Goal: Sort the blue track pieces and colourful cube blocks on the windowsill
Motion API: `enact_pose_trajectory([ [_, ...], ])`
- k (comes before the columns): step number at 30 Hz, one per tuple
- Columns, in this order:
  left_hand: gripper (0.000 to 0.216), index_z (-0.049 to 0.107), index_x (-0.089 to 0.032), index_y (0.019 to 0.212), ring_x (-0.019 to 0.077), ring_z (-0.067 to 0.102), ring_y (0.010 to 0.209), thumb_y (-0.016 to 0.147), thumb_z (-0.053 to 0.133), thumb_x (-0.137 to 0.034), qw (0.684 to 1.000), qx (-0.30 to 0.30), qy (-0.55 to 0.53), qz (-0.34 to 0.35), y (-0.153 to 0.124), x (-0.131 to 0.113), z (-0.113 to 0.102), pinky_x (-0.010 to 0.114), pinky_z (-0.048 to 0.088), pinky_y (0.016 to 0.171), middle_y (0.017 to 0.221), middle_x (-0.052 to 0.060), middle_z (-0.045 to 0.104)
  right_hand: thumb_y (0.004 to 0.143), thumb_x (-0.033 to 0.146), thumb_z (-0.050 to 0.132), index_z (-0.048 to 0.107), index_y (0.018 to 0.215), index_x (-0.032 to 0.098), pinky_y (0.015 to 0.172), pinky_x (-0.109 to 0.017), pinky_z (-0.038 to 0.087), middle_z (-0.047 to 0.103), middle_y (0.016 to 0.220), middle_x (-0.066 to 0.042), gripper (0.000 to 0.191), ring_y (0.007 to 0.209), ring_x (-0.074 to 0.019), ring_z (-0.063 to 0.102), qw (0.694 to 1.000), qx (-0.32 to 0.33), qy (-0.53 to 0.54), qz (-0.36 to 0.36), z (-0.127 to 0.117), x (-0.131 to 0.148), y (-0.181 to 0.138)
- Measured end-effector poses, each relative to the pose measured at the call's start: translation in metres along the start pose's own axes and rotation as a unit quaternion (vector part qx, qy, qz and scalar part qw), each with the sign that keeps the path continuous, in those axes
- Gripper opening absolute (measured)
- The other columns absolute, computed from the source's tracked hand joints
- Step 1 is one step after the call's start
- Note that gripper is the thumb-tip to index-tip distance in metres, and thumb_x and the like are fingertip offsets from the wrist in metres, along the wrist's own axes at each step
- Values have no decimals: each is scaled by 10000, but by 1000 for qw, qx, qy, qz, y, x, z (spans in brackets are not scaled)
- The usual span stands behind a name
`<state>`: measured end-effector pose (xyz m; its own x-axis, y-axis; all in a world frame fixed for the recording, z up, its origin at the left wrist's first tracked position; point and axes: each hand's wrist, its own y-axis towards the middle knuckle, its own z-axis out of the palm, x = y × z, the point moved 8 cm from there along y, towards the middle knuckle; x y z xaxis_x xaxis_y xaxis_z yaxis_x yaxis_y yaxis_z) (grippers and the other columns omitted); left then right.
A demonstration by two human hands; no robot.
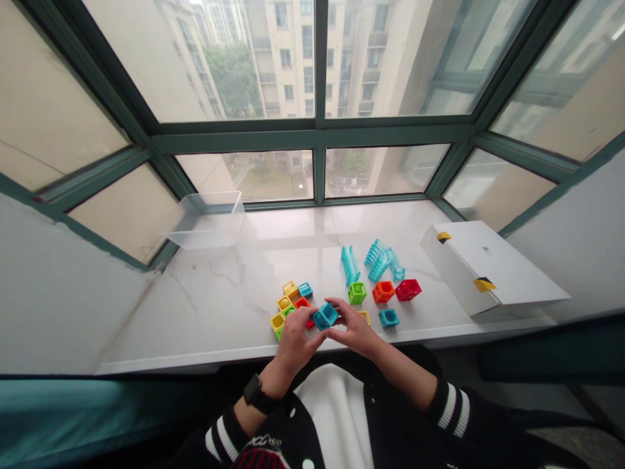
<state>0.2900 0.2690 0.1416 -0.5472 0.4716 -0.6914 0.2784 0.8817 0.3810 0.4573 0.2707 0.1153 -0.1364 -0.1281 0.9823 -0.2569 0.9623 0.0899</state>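
Both my hands meet over the front of a white marble sill [234, 293]. My left hand [294, 339] and my right hand [352, 327] pinch a blue hollow cube block [325, 316] between their fingertips. Just left of it lies a cluster of joined cubes [289, 301] in yellow, orange, green, red and blue. Loose cubes stand to the right: a green cube [357, 292], an orange cube [383, 291], a red cube [408, 289] and a small blue cube [388, 318]. Behind them lie translucent blue track pieces [375, 260].
A clear plastic tub [209, 221] sits at the sill's back left. A white cardboard box [483, 267] with yellow tape lies at the right end. Green-framed windows [317, 137] close the back and both sides.
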Motion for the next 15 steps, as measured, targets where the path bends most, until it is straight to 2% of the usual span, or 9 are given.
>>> enact_pose_trajectory([
  [6,405,629,-260,1307,279,682,1152,944,731,-409,999,32,-14,37,-2,-9,6,455,554,1014,1230,105,725,836,370,818,541,1464,277,944,-398,628,655,1369,-99,692,1131,-255,702,1000,-10,17,2,-5,-3,-3],
  [11,407,642,-268,1294,282,690,1125,914,769,-337,999,26,-18,43,-3,-8,10,457,564,994,1213,90,736,817,358,838,505,1524,286,1042,-444,581,667,1391,-104,785,1216,-282,681,999,-17,-40,-20,-9,1,-6],
  [15,496,592,-287,1391,276,688,1163,924,758,-319,997,48,-34,58,-4,-8,17,459,568,1015,1274,91,724,789,357,857,551,1483,273,1113,-477,522,685,1368,-105,763,1255,-300,662,995,-19,-81,-49,-14,9,-11],
])
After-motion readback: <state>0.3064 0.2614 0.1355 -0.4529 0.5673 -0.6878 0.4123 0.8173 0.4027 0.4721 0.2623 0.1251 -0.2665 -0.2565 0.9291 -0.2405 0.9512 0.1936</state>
